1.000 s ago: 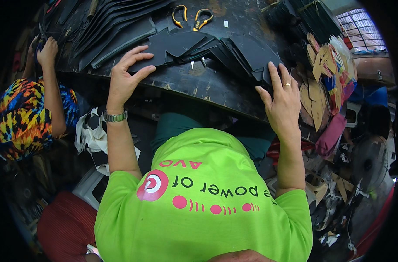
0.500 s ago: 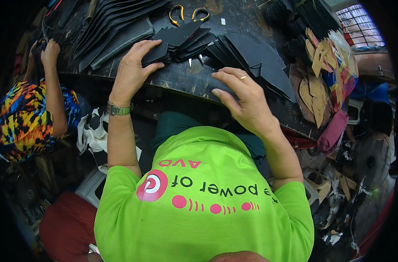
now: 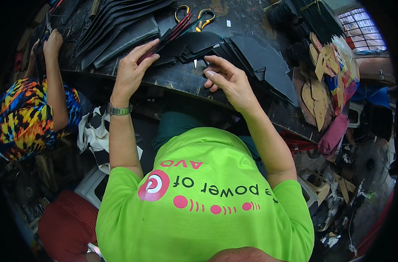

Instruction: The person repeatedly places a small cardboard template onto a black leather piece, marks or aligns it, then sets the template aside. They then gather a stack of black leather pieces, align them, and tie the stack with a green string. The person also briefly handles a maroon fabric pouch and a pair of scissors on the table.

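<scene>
My left hand (image 3: 134, 65) grips a small stack of thin black cut pieces (image 3: 172, 37) between thumb and fingers. The stack is tilted up on edge, showing reddish edges. Beside it more black pieces (image 3: 202, 43) lie flat on the dark table. My right hand (image 3: 225, 78) is at their near edge, index finger stretched toward them and thumb apart from it; I see nothing held there. Scissors with yellow-and-black handles (image 3: 206, 19) lie beneath the pieces, a pointed metal tip showing on the near side. To the right, a fanned pile of larger black pieces (image 3: 255, 54) spreads out.
Long layered black sheets (image 3: 116, 22) occupy the table's far left. Tan cut shapes (image 3: 314, 98) and bundled black pieces (image 3: 319, 22) sit at the right. A co-worker's hand (image 3: 53, 43) holds dark scissors at far left. The worn table edge (image 3: 186, 89) runs before me.
My left hand has tipped its stack from flat to upright, exposing the reddish edges. My right hand has moved left along the pieces, its fingers curling more.
</scene>
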{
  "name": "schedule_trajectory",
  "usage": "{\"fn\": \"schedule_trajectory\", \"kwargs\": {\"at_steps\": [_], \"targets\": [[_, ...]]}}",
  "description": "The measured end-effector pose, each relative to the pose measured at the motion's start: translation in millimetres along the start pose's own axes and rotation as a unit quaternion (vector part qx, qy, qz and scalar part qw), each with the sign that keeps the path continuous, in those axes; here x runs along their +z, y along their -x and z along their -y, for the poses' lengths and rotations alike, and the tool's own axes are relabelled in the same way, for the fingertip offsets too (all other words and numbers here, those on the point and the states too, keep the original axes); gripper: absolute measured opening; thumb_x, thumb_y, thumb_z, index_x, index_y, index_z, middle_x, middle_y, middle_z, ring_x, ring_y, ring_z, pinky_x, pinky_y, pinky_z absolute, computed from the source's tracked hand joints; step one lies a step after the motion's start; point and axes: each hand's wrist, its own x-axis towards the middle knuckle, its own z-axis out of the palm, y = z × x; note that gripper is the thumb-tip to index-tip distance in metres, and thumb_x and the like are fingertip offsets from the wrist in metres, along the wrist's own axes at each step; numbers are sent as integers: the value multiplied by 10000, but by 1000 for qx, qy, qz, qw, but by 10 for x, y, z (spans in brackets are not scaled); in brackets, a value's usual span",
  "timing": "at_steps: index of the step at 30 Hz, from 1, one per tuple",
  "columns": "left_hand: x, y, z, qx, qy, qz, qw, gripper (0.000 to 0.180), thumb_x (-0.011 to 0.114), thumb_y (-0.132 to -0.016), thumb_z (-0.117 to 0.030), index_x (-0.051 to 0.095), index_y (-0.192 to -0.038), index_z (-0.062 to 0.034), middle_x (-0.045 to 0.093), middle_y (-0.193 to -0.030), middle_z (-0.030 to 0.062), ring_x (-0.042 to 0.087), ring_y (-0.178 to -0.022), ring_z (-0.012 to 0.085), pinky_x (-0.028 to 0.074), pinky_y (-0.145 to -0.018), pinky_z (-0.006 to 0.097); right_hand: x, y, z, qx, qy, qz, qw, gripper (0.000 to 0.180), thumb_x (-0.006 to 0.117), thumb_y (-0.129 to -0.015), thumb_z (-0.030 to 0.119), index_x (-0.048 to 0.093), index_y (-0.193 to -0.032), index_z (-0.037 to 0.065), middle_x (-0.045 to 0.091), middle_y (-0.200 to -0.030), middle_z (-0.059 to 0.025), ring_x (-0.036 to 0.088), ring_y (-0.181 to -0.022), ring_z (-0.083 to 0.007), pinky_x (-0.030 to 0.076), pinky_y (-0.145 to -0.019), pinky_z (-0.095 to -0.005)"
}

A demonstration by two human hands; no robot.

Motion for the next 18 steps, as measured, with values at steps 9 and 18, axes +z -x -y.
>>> {"fn": "schedule_trajectory", "kwargs": {"at_steps": [9, 18], "targets": [[4, 2, 55, 9, 32, -9, 999, 414, 722, -972, -211, 665, -1359, -73, 713, -1186, 76, 661, -1036, 163, 495, -929, 273, 2, -13, 31, 31, -7, 16, 999, 480, 699, -985, 180, 566, -1418, 22, 662, -1030, -59, 669, -833, -122, 539, -724, -266], [29, -16, 84, 27, 41, -11, 999, 430, 702, -990, -246, 648, -1378, -68, 701, -1191, 81, 646, -1062, 161, 482, -956, 275, -20, -51, 104, 51, 13, 20, 998, 519, 648, -1023, 184, 499, -1472, -28, 678, -1075, -114, 675, -860, -138, 548, -756, -253]]}}
